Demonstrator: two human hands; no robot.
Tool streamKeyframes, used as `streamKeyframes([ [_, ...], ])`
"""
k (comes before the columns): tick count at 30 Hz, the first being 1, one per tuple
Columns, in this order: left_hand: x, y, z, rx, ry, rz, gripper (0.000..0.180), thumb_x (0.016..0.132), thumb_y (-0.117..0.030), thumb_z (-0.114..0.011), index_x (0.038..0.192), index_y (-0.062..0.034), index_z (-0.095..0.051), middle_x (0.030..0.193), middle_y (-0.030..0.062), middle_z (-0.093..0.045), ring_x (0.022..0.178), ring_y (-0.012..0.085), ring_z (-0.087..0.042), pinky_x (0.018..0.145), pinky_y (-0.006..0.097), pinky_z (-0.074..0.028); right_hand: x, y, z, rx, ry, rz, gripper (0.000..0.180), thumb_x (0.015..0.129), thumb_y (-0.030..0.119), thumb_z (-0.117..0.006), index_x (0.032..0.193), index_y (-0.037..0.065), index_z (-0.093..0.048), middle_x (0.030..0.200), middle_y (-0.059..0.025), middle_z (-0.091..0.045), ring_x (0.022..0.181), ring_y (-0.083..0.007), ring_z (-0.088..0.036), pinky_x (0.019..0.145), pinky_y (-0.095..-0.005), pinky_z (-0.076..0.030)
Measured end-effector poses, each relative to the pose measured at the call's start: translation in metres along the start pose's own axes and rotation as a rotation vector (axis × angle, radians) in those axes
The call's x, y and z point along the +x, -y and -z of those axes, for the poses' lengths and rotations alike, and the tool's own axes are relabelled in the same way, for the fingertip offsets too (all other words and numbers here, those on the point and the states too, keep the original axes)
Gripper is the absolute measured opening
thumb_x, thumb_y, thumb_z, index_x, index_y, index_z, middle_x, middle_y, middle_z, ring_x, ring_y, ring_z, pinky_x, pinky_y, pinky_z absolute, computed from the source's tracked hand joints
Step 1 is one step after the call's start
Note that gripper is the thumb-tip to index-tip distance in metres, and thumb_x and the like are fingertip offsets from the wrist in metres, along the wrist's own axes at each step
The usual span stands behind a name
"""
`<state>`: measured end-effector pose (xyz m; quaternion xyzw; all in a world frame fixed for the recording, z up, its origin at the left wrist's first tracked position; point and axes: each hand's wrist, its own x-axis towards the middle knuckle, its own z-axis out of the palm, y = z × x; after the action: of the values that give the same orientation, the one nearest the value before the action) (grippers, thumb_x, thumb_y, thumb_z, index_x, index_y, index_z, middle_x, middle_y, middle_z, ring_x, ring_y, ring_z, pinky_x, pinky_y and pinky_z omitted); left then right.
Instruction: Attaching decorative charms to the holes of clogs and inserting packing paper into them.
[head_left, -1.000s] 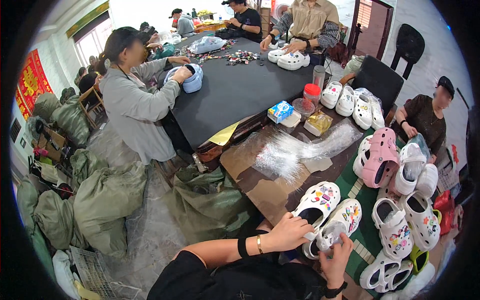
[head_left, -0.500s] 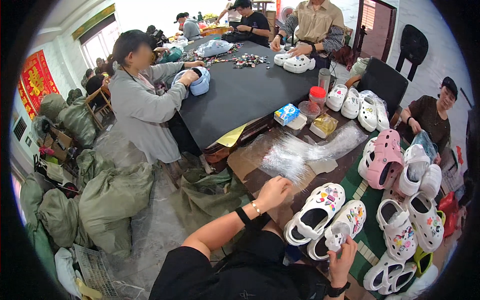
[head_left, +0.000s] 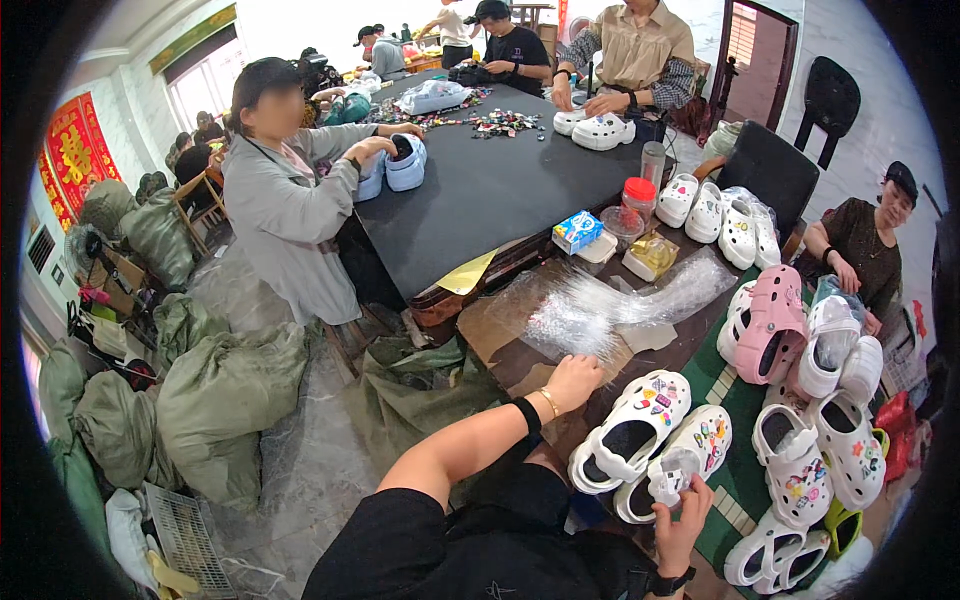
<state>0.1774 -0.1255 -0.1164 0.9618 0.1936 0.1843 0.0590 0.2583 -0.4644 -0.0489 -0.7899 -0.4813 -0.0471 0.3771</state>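
A pair of white clogs with colourful charms lies before me, the left clog [head_left: 640,420] beside the right clog [head_left: 706,436]. My right hand [head_left: 684,525] has its fingers and thumb closed at the right clog's heel strap, by a small whitish piece [head_left: 668,482] I cannot identify. Thin clear plastic strands [head_left: 580,312] spread in a bundle on the table. At their near edge is my left hand [head_left: 573,384], fingers curled together; whatever they pinch is hidden.
More clogs crowd the right side, including a pink clog [head_left: 770,325] and white charmed clogs [head_left: 800,470]. Beyond the strands stand a red-lidded jar [head_left: 638,196] and a blue box [head_left: 577,231]. Co-workers handle clogs around the black table [head_left: 480,185]. Green sacks [head_left: 235,410] fill the left floor.
My left hand has shifted slightly right along the near edge of the strands. The right hand stays at the clog's strap. At left, a co-worker's hand has moved off the light-blue clogs a little.
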Motion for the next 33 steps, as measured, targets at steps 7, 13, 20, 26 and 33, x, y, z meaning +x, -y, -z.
streamKeyframes([
  [7,-0.0005,-0.0033,0.0022,0.076,-0.009,-0.092,0.012,0.081,-0.015,-0.055,0.081,-0.0116,-0.067,0.088,0.0071,-0.06,0.09,0.0238,-0.059,0.079,0.037,-0.045,-0.0012,-0.0013,-0.003,0.026,-0.007,-0.017,0.037,0.07,0.014,-0.073,0.094,-0.001,-0.05,0.122,-0.0228,-0.05,0.111,-0.041,-0.046,0.094,-0.0462,-0.038],
  [13,0.0016,-0.0031,-0.0012,0.097,-0.01,-0.114,0.013,0.081,-0.016,-0.055,0.081,-0.0123,-0.067,0.087,0.0066,-0.06,0.089,0.0235,-0.059,0.078,0.035,-0.045,-0.0015,0.001,-0.0008,0.037,-0.002,-0.03,0.036,0.072,0.018,-0.073,0.093,-0.001,-0.05,0.122,-0.0232,-0.05,0.111,-0.0403,-0.046,0.095,-0.0463,-0.038],
  [20,0.0035,-0.0056,0.0005,0.145,0.005,-0.178,0.014,0.081,-0.016,-0.054,0.085,-0.0114,-0.066,0.086,0.0062,-0.061,0.088,0.0227,-0.06,0.077,0.036,-0.046,-0.0025,-0.0004,-0.0024,0.019,-0.011,-0.021,0.042,0.08,0.031,-0.072,0.093,-0.002,-0.05,0.122,-0.0229,-0.05,0.111,-0.0404,-0.046,0.094,-0.0456,-0.039],
  [26,0.003,-0.0066,-0.0008,0.101,-0.037,-0.182,0.013,0.082,-0.016,-0.054,0.086,-0.0109,-0.066,0.087,0.0056,-0.061,0.087,0.0221,-0.061,0.076,0.035,-0.047,-0.0016,0.0032,-0.0009,0.054,0.012,-0.049,0.039,0.077,0.024,-0.073,0.095,-0.002,-0.051,0.123,-0.0228,-0.049,0.112,-0.0402,-0.046,0.095,-0.0452,-0.039],
  [33,0.0058,-0.0085,0.0044,0.138,0.033,-0.23,0.013,0.083,-0.016,-0.054,0.085,-0.0108,-0.065,0.086,0.0059,-0.062,0.086,0.0223,-0.062,0.075,0.035,-0.048,-0.0013,0.0032,-0.0001,0.014,0.008,-0.033,0.038,0.076,0.021,-0.073,0.096,-0.002,-0.051,0.123,-0.0228,-0.049,0.113,-0.0407,-0.046,0.096,-0.0456,-0.038],
])
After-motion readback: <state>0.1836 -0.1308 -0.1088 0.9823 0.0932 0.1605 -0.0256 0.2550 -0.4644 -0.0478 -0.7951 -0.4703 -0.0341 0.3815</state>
